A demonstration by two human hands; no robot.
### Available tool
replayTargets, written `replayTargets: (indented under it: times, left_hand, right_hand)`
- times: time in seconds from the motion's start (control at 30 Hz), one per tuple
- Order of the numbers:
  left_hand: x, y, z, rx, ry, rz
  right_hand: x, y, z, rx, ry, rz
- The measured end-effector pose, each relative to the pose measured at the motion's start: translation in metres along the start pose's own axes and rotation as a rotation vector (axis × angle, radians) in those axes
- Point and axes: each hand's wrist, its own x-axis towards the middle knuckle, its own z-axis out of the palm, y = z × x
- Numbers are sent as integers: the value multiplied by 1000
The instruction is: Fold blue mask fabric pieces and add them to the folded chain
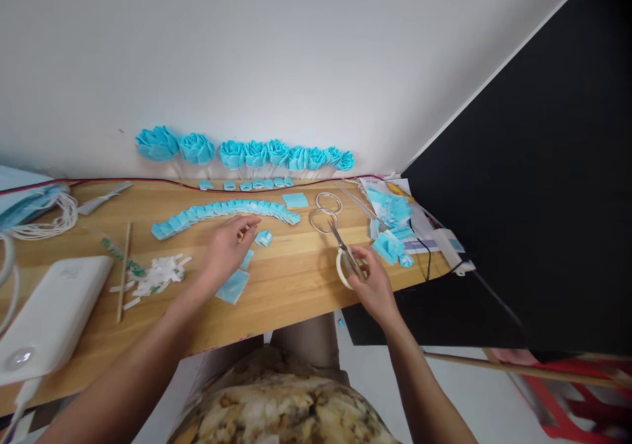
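Note:
Over the wooden table, my left hand (231, 243) has loosely bent fingers, with a gap at the thumb and nothing visible between them. It is at the front of a curved row of folded light-blue pieces (222, 211). Just right of its fingertips lies a small folded blue piece (263, 238). Blue flat squares (233, 287) lie below that hand, partly covered by it. My right hand (371, 279) grips scissors (345, 249) with pale handles, blades pointing up and left. Two clear rings (324, 221) lie by the blade tips.
Blue flowers (255, 154) on stems line the wall. Blue scraps (390, 243) are heaped at right. A white power bank (54, 312), wooden stick (124, 273), white strips (160, 274) and white cords (52, 219) occupy the left. A red-black wire (172, 182) crosses the back.

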Motion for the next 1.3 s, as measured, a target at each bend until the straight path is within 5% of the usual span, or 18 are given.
replayTargets:
  times: [0.1, 0.2, 0.27, 0.4, 0.47, 0.57, 0.67, 0.73, 0.9, 1.1, 1.2, 1.3]
  left_hand:
    - [0, 19, 17, 70, -83, 153]
    - [9, 52, 56, 176, -380, 315]
    - [19, 71, 88, 238, -507, 286]
    - [44, 86, 126, 280, -483, 183]
    - [52, 86, 118, 274, -447, 146]
    - [54, 86, 76, 149, -384, 123]
    - [42, 86, 29, -490, -456, -103]
    - [31, 83, 9, -713, -437, -212]
    - [13, 66, -1, -842, -379, -339]
    - [8, 46, -8, -850, -310, -313]
    - [5, 38, -12, -893, -247, -320]
    - [3, 31, -15, -959, -197, -336]
  right_hand:
    - [13, 6, -13, 27, 116, 40]
    - [36, 15, -15, 25, 208, 53]
    - [49, 22, -11, 18, 237, 53]
    - [61, 33, 3, -59, 249, 51]
    - [61, 38, 10, -112, 229, 27]
    - [59, 42, 19, -167, 136, -89]
    - [60, 37, 24, -212, 32, -217]
    - [62, 24, 21, -219, 38, -252]
    - [76, -31, 13, -1, 1, -384]
    - [94, -89, 38, 101, -76, -568]
    - [99, -92, 42, 45, -75, -633]
    - [97, -65, 33, -92, -30, -581]
